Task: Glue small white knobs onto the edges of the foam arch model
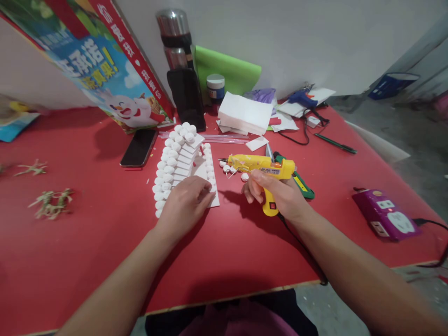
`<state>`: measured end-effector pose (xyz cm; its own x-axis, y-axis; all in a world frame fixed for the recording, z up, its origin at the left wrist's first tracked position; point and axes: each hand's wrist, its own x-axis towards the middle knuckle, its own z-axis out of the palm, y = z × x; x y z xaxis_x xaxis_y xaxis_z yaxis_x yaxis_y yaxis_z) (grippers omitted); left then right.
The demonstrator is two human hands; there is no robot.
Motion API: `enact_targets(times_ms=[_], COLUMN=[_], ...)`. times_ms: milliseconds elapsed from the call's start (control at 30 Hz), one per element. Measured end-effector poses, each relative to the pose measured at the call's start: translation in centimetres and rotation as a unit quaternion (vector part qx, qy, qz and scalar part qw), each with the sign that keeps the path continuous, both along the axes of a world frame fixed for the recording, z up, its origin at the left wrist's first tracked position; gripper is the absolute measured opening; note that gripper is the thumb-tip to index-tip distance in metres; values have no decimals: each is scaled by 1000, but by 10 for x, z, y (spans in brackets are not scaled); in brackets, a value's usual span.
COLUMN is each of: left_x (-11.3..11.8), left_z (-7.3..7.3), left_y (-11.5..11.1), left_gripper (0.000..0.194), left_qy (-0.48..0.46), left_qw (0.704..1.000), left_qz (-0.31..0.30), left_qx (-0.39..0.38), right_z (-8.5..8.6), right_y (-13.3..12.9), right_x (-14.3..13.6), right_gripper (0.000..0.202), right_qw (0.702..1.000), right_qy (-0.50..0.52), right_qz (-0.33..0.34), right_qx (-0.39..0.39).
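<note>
My right hand (pixel 271 189) is wrapped around the handle of a yellow hot glue gun (pixel 255 163). Its nozzle points left, toward a small white staircase model (pixel 184 163) edged with rounded white pebbles (pixel 168 169). Over the near end of that model lies my left hand (pixel 191 198), fingers bent and fingertips down at the pebble row on the right of the white base (pixel 215 200). Whatever those fingers pinch is hidden beneath them. A few loose white pebbles (pixel 244 177) sit under and beside the glue gun. A green utility knife (pixel 304 184) lies behind my right hand.
Behind the model stand a phone (pixel 185 100), a steel thermos (pixel 173 28), a printed box (pixel 115 70) and a stack of white sheets (pixel 247 112). Another phone (pixel 139 147) lies left. A purple power socket (pixel 385 214) is at right; twine figures (pixel 52 203) lie far left.
</note>
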<state>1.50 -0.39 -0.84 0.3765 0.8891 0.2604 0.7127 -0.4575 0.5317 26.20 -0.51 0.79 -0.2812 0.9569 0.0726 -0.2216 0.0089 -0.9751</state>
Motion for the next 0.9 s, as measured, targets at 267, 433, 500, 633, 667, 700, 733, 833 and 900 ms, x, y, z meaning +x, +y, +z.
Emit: enact_targets(times_ms=[267, 433, 500, 633, 667, 700, 733, 833, 900], left_x=[-1, -8, -12, -16, -15, -14, -13, -10, -9], left_z=[2, 15, 20, 21, 20, 19, 17, 14, 13], left_y=[2, 2, 4, 8, 8, 8, 8, 6, 6], left_gripper=[8, 8, 8, 15, 15, 14, 14, 15, 17], left_qy=[-4, 16, 6, -10, -9, -8, -7, -3, 2], left_qw=[1000, 999, 999, 996, 996, 995, 995, 993, 992], left_qz=[-17, -24, -33, -55, -60, -64, -68, -79, -85], left_qx=[2, 21, 37, 65, 68, 71, 74, 84, 89], right_z=[-1, -1, -1, -1, -1, -1, -1, -1, -1], right_y=[0, -1, -1, -1, -1, -1, -1, -1, -1], right_x=[0, 0, 0, 0, 0, 0, 0, 1, 1], right_gripper=[57, 57, 58, 58, 58, 58, 57, 57, 57], right_qw=[1000, 1000, 1000, 1000, 1000, 1000, 1000, 1000, 1000], right_qy=[-1, -5, -12, -9, -7, -5, -3, -5, -11], right_qz=[0, -10, -17, -23, -22, -21, -20, -16, -16], right_qx=[3, 2, 1, -1, -1, -1, 0, 4, 9])
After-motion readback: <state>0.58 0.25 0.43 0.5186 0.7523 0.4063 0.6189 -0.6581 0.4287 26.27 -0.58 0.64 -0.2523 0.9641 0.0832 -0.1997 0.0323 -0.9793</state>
